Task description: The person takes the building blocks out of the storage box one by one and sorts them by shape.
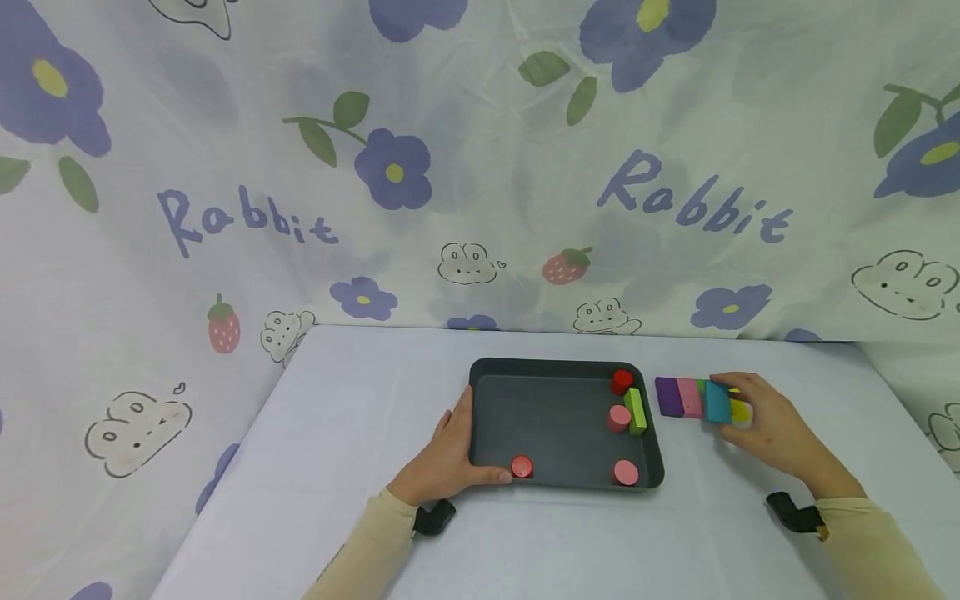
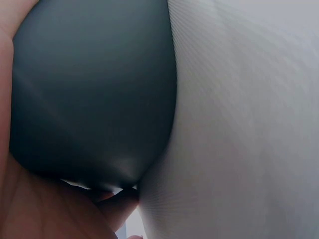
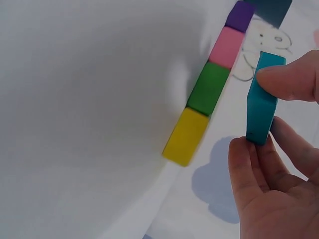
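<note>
My left hand grips the left front corner of a dark grey tray, thumb along the front edge and fingers along the left side. In the left wrist view the tray fills the space between thumb and fingers. To the right of the tray, my right hand pinches a teal block between thumb and fingertips. The block is held on end, beside a row of purple, pink, green and yellow blocks.
Inside the tray, a red cylinder, a pink cylinder and a lime green block stand along the right side. Another pink cylinder is at the front right, a red cylinder near the left thumb. A patterned curtain hangs behind.
</note>
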A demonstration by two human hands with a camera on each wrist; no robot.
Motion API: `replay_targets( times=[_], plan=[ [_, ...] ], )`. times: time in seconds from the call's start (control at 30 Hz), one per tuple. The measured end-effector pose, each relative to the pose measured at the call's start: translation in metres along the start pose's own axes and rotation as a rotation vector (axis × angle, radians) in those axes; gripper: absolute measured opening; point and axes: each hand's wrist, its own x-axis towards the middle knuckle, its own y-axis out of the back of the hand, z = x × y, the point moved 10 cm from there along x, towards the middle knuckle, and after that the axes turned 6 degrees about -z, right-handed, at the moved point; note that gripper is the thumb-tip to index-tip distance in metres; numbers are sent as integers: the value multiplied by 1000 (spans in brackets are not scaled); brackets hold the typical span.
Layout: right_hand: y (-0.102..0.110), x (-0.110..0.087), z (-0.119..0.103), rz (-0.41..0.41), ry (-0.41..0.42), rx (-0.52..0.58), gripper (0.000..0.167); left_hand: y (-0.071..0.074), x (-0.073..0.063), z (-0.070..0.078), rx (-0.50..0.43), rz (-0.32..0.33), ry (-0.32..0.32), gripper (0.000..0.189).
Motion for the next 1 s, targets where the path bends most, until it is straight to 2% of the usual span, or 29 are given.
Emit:
replay_targets(
  times=[0.1,0.37,0.63,1.0],
  plan=[
    [1,-1,6,-9,-8,5,71,0,0,0,5,-3,2,138],
    [12,-5,12,33,58,-28,72,0,0,2,7,-4,-1,138],
    [11,-3,29,-45,-31,-11,75,0,0,1,3,-5,2,138],
    [15,-2,45,-86,-97,-22,74,0,-1,1,-7,-14,15,138]
  ],
)
